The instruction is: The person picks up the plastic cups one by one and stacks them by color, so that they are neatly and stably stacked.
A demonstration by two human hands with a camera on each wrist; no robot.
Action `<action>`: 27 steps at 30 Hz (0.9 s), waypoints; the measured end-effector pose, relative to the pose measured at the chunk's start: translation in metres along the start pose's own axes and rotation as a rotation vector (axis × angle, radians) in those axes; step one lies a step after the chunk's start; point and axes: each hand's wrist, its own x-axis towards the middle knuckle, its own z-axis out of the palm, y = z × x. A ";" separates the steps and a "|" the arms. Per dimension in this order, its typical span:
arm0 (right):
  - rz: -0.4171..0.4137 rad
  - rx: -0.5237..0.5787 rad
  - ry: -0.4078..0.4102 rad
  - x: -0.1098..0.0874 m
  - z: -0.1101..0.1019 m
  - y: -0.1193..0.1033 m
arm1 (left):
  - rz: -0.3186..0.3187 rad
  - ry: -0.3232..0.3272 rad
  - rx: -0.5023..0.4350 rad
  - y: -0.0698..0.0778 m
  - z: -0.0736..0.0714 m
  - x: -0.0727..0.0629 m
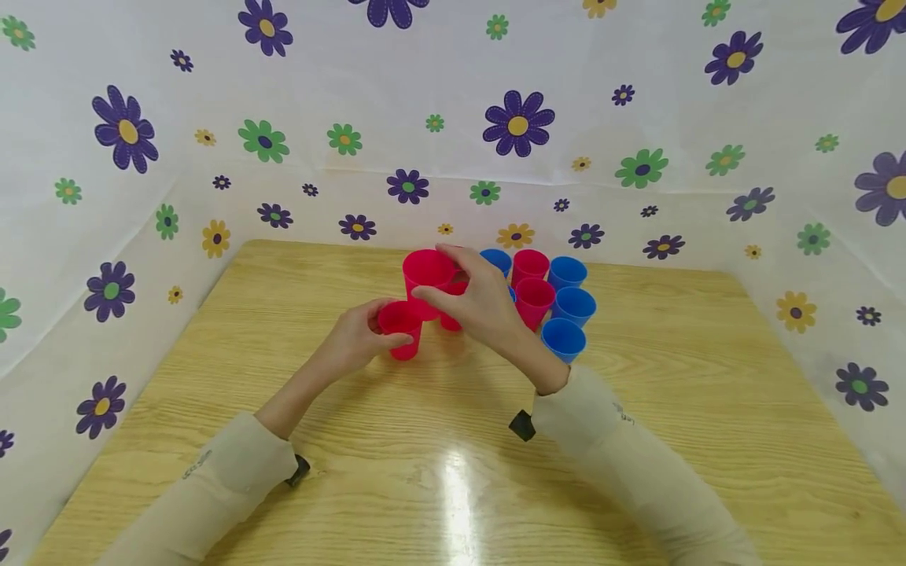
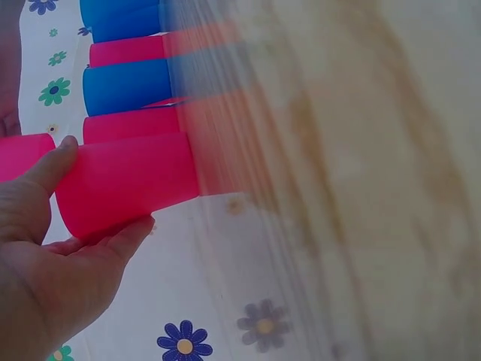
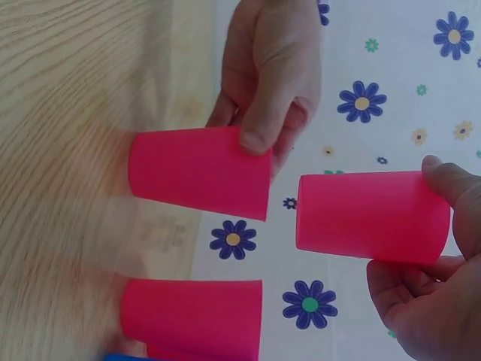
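My left hand (image 1: pixel 354 339) grips a red plastic cup (image 1: pixel 403 339) that stands mouth up on the table, thumb on the near side. In the right wrist view the left thumb lies at that cup's rim. My right hand (image 1: pixel 488 303) pinches a second red cup (image 1: pixel 427 271) near its rim and holds it raised, mouth up, above and just behind the left hand's cup. Seen from the right wrist, the raised cup (image 3: pixel 372 216) is apart from the standing one (image 3: pixel 199 171). Another red cup (image 1: pixel 451 318) stands partly hidden behind the right hand.
Several upright blue and red cups stand in rows to the right, among them a blue cup (image 1: pixel 563 339) in front and a red cup (image 1: pixel 534 297) beside it. The wooden table (image 1: pixel 396 472) meets a flower-printed cloth (image 1: pixel 439 94) at the back and sides.
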 end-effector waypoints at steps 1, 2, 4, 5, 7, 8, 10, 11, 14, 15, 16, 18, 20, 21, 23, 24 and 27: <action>-0.008 0.000 -0.003 0.001 0.003 0.000 | -0.001 -0.002 -0.001 0.000 0.000 0.000; -0.014 0.005 -0.008 0.002 0.006 0.000 | -0.004 -0.002 -0.002 0.000 0.000 0.000; -0.031 0.012 -0.018 0.004 0.011 0.000 | -0.010 -0.007 -0.005 0.000 0.000 0.000; -0.038 0.010 -0.023 0.005 0.014 0.000 | -0.014 -0.008 -0.004 0.001 -0.001 -0.001; -0.045 0.006 -0.032 0.006 0.018 0.000 | -0.023 -0.008 0.000 0.002 -0.001 -0.001; -0.048 0.008 -0.034 0.006 0.019 -0.001 | -0.025 -0.008 0.001 0.003 -0.001 -0.001; -0.051 0.011 -0.036 0.007 0.021 -0.001 | -0.026 -0.011 0.006 0.004 -0.001 -0.001; -0.051 0.009 -0.038 0.007 0.022 -0.001 | -0.026 -0.013 0.007 0.004 -0.001 -0.001; -0.052 0.008 -0.049 0.008 0.025 0.000 | -0.033 -0.017 0.002 0.003 -0.001 -0.001; -0.051 0.006 -0.054 0.008 0.026 0.001 | -0.036 -0.017 0.000 0.003 -0.001 -0.001; -0.049 -0.001 -0.059 0.008 0.027 0.002 | -0.040 -0.017 -0.004 0.003 -0.001 -0.001; -0.047 -0.011 -0.069 0.008 0.028 0.003 | -0.043 -0.017 -0.009 0.002 -0.001 -0.001; -0.039 -0.014 -0.079 0.008 0.030 0.004 | -0.044 -0.015 -0.011 0.003 -0.001 -0.002; -0.031 -0.013 -0.085 0.007 0.030 0.005 | -0.044 -0.015 -0.014 0.003 -0.001 -0.002; -0.016 -0.011 -0.097 0.006 0.031 0.005 | -0.040 -0.015 -0.015 0.004 -0.001 -0.002; -0.007 -0.009 -0.103 0.006 0.032 0.006 | -0.040 -0.013 -0.015 0.004 -0.001 -0.002; 0.008 -0.001 -0.115 0.004 0.034 0.008 | -0.035 -0.015 -0.015 0.004 -0.001 -0.002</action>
